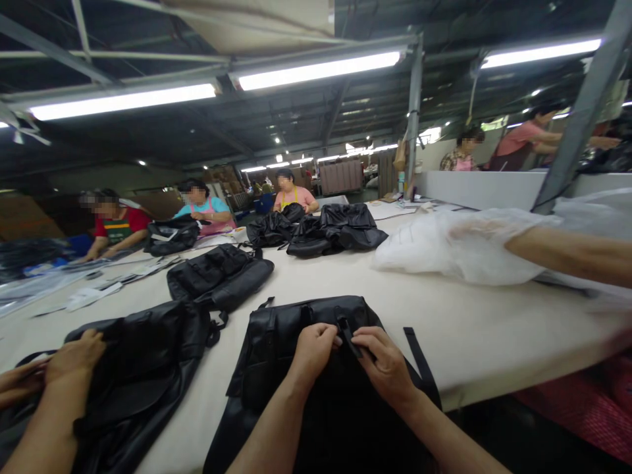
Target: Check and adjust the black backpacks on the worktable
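A black leather-like backpack (266,368) lies in front of me at the table edge, its pockets and straps facing up. My right hand (382,362) pinches a short black strap (348,334) near the top of the bag. Beside it, my left hand (316,349) is closed, thumb and fingers pressed together at the left of that strap; whatever they grip is too small or hidden to make out. Another black strap (419,355) sticks out past the bag's right side.
At my left, another person's hands (74,355) work on a second black backpack (148,362). More black bags (217,276) lie further back on the pale table (316,273). From the right, someone's arm (567,253) reaches into white plastic (444,243). Several people sit or stand beyond.
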`<action>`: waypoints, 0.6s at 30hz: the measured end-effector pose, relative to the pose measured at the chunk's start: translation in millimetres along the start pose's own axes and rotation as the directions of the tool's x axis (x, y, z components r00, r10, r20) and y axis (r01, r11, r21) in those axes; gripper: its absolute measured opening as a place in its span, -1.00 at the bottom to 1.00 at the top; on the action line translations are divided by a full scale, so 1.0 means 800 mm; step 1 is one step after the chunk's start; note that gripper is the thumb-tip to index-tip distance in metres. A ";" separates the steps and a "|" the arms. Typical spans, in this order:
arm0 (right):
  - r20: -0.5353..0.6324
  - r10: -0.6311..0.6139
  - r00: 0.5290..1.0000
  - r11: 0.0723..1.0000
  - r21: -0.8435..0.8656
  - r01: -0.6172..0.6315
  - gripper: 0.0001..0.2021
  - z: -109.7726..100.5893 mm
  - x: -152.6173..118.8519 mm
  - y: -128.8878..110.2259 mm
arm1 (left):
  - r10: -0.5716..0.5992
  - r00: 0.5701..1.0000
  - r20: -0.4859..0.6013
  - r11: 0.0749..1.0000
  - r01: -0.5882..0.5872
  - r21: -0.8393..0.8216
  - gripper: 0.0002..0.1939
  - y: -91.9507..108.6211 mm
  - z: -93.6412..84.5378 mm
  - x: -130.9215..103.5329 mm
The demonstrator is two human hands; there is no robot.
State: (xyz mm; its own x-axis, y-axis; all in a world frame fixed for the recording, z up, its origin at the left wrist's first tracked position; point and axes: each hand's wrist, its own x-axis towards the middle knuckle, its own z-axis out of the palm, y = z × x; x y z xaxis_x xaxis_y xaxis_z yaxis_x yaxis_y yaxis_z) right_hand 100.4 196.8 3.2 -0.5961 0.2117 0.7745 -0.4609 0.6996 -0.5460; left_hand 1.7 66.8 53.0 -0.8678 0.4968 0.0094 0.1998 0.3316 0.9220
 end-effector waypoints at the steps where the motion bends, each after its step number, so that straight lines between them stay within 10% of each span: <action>1: 0.008 -0.045 0.999 0.998 -0.031 0.045 -0.81 0.000 -0.004 0.001 | -0.008 1.000 0.006 1.000 0.008 0.013 -0.68 0.001 0.000 0.003; 18: 0.061 -0.250 0.966 0.938 -0.231 0.257 -0.76 0.001 -0.024 0.017 | -0.094 0.995 0.036 0.974 0.084 0.211 -0.67 0.012 -0.003 0.026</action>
State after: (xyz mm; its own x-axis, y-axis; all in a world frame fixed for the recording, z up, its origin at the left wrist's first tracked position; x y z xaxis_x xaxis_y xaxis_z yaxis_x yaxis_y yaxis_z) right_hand 104.7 201.6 -19.4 -0.5013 -0.0121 0.8652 -0.4339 0.8686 -0.2392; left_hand -15.9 78.1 62.7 -0.8659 0.4919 -0.0912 0.2172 0.5339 0.8171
